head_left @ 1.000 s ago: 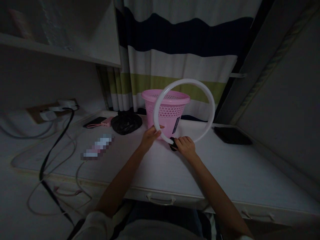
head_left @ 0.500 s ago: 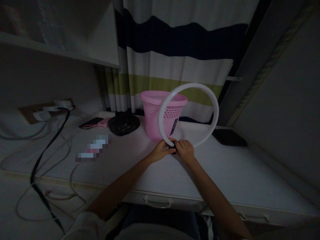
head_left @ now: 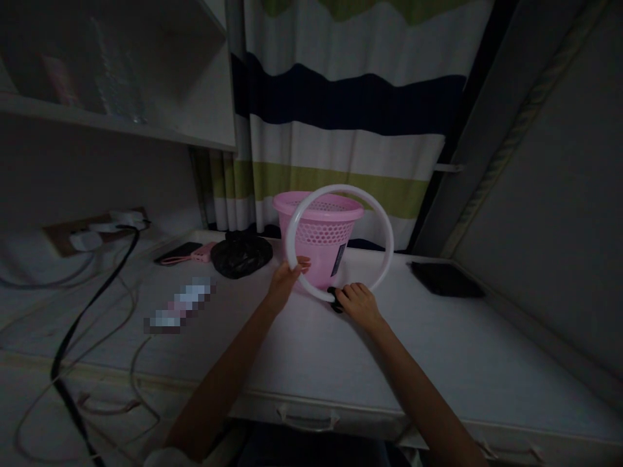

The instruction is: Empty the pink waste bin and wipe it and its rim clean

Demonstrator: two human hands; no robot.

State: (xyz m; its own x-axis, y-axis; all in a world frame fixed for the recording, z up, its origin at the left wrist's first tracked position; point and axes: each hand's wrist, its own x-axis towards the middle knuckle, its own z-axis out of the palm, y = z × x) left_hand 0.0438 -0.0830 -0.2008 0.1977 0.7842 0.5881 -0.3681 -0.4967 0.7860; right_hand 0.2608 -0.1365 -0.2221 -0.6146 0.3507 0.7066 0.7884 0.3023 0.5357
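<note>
A white plastic ring [head_left: 389, 240] stands upright above the desk, held in front of a pink plastic wastebasket [head_left: 321, 263]. My left hand [head_left: 286, 277] grips the ring's lower left side, with fingers passing around to the inside. At the ring's bottom my right hand [head_left: 360, 303] is closed on it, next to a small black piece [head_left: 335, 299] on the ring. The exact kind of that piece is hard to make out, and my right fingers partly cover it. The wastebasket has a latticed upper band and a dark label.
A crumpled black plastic bag [head_left: 241, 254] lies left of the wastebasket. Beyond it are a dark phone-like slab [head_left: 178, 253] and a pink item with a strap [head_left: 202, 253]. Cables [head_left: 73, 318] hang at left. A black flat object [head_left: 445, 279] lies right. Striped curtains [head_left: 341, 149] hang behind.
My left hand has moved from the ring's bottom up to its lower left side. The ring has come lower and to the left. The camera view has tilted up slightly.
</note>
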